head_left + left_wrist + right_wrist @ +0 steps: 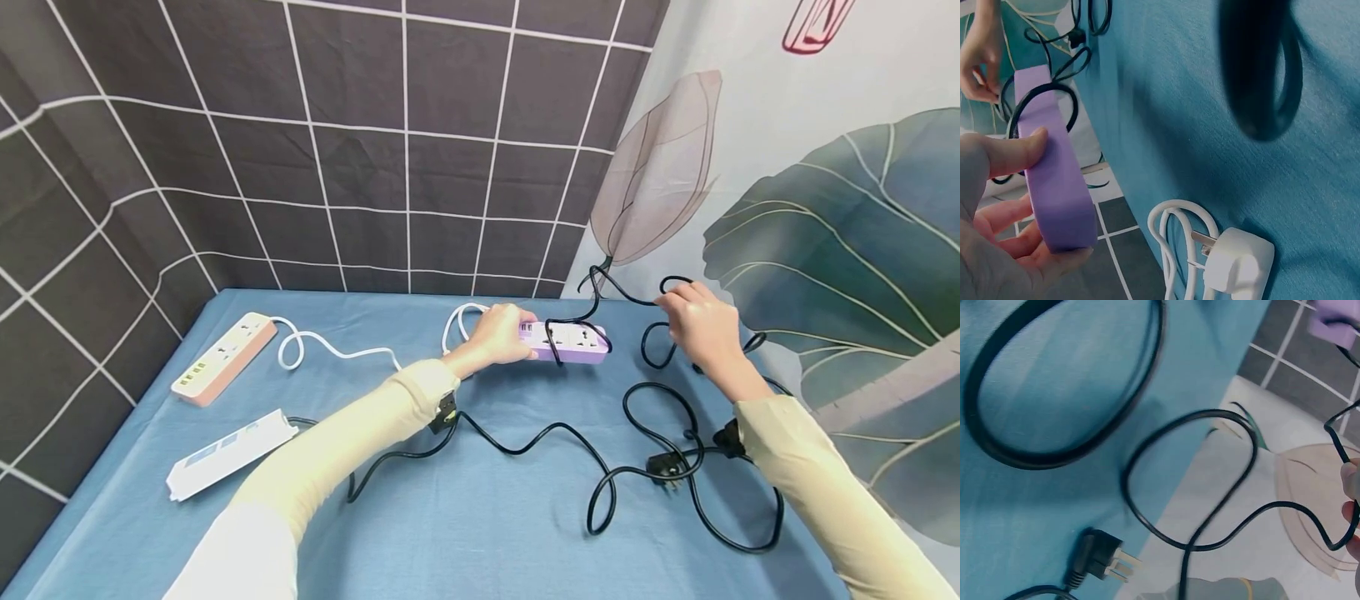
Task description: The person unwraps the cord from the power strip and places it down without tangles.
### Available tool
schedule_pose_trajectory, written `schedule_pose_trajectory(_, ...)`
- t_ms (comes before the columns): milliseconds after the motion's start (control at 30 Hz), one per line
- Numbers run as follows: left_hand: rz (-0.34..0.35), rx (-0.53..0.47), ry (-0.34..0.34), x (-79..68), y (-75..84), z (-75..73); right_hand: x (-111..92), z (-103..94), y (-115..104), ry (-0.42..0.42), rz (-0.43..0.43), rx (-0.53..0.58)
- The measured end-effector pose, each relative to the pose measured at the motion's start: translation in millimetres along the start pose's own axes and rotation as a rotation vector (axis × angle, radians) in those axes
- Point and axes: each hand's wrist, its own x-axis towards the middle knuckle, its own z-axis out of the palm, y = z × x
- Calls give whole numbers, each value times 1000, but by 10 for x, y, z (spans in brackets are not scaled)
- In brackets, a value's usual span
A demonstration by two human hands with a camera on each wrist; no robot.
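A purple and white power strip point(567, 342) is held by my left hand point(500, 335) near the back of the table. In the left wrist view, the thumb lies on one side of the purple strip point(1059, 169) and the fingers curl round the other. A black cord point(592, 312) loops around the strip's far end and runs rightward. My right hand point(701, 325) pinches that cord above the table's right side. Fingertips point(1351, 487) grip the black cord point(1300, 509) at the edge of the right wrist view.
At the left lie a white and pink power strip point(225, 360) and a white power strip point(228, 454). A white plug point(1238, 262) with coiled cord is near the left hand. Black cords and a black plug point(664, 467) spread over the blue tabletop point(480, 550).
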Motion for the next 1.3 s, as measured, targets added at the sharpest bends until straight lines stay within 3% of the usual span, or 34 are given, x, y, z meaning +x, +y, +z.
schedule_pose_trajectory(233, -6, -12, -10, 18, -88, 19, 64, -178, 21, 78, 40, -14)
schedule_pose_trajectory(600, -128, 26, 58, 41, -238, 40, -85, -445, 49, 123, 108, 2)
schedule_pose_trajectory(867, -148, 4, 140, 110, -329, 100, -248, -643, 35, 111, 99, -30)
schedule_pose_trajectory(1033, -180, -25, 153, 114, -338, 94, -318, -697, 50, 152, 104, -20)
schedule_pose_trajectory(1067, -198, -34, 134, 79, -290, 39, -334, -706, 59, 154, 103, -25)
schedule_pose_trajectory(1300, -216, -83, 216, 70, -302, 16, -449, -759, 169, 104, 99, -46)
